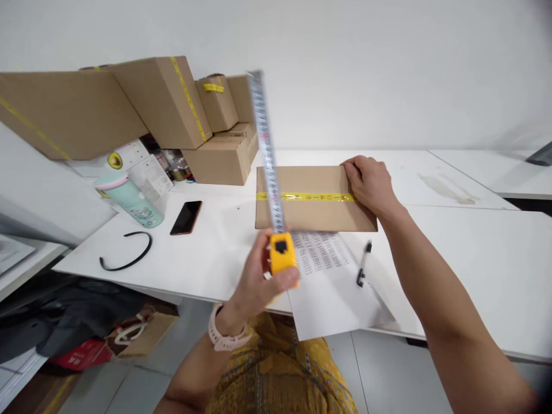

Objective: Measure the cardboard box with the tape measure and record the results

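Observation:
My left hand [263,273] is closed around a yellow tape measure [282,259]. Its metal blade [268,155] is pulled out and points up and away, passing in front of a cardboard box [310,215] with yellow printed tape across it. My right hand [368,181] grips the box's upper right corner, thumb and fingers pressed on the edge. Under the near side of the box lies a printed sheet of paper [336,305]. A black and clear pen [364,264] rests on the sheet, below my right forearm.
Stacked cardboard boxes [219,158] stand at the back left. Before them are a mint-green bottle [133,198], a dark phone [186,218] and a black headband [149,250] on the white table [466,270]. A white wall [388,69] rises behind. An opened carton [146,333] sits on the floor.

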